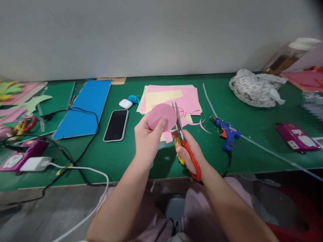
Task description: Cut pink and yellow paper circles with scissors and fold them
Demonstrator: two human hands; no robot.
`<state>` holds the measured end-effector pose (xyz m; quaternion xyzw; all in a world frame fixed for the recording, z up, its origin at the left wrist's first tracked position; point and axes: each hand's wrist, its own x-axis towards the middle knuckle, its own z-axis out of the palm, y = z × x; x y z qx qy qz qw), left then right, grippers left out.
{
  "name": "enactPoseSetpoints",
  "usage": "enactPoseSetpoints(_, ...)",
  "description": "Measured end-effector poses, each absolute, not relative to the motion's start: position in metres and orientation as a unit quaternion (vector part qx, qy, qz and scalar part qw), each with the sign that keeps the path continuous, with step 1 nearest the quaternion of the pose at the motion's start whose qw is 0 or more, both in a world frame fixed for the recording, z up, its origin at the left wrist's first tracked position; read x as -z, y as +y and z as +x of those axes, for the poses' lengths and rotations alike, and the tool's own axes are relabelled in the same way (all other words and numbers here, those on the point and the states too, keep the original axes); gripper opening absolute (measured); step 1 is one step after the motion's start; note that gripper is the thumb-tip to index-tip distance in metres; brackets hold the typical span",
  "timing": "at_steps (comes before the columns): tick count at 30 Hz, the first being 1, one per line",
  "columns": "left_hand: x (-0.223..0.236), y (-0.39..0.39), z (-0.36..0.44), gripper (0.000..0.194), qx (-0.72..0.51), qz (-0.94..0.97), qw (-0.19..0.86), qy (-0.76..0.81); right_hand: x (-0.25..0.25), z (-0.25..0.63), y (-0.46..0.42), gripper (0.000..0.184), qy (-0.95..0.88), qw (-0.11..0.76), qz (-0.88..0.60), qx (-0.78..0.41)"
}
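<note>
Between the thumb and fingers of my left hand (148, 137) is a round pink paper disc (156, 116), held above the table. My right hand (190, 148) grips a pair of scissors (179, 124) with one red and one yellow handle. The blades point away from me, slightly parted, at the disc's right edge. Beyond my hands lies a stack of pink and pale yellow paper sheets (161, 95). Thin curled pink paper scraps (204, 125) are scattered just right of the scissors, partly hidden by them.
On the green table (121, 161), a phone (116, 125), a white earbud case (125, 104) and a blue board (84, 111) are at left, with black and white cables. A blue glue gun (228, 132), a patterned cloth bundle (252, 88) and a purple power strip (297, 137) are at right.
</note>
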<state>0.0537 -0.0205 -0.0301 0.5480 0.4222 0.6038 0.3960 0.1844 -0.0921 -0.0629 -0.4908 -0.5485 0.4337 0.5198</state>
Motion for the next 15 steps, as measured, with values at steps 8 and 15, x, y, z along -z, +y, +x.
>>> enactPoseSetpoints(8,0.0331,-0.0166,0.0530,0.022,-0.620,0.547,0.387,0.408,0.0626,0.1830,-0.0918,0.068,-0.547,0.518,-0.496,-0.433)
enactPoseSetpoints(15,0.0322,-0.0158,0.0518,0.026,-0.624,0.541,0.389,0.408,0.0635,0.1820,-0.0915,0.066,-0.553,0.523,-0.497,-0.416)
